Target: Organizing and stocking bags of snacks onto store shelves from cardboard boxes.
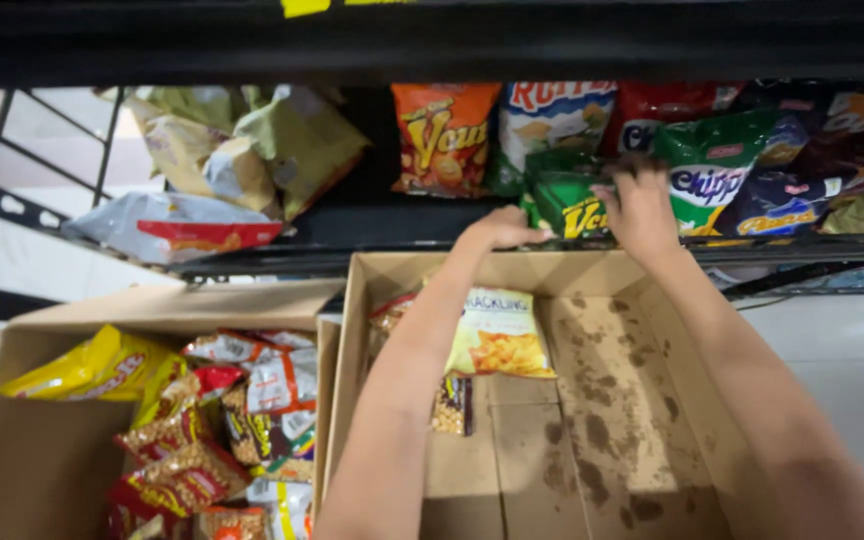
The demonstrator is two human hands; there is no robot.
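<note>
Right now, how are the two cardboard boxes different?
The left box is packed with many snack packets; the right box is nearly bare, with just a yellow packet and a small dark packet. The right box has dark stains on its floor; the left box shows none that can be seen. The left arm and the right arm reach over the right box, not the left box. Both are brown, open-topped and side by side below the shelf.
</note>
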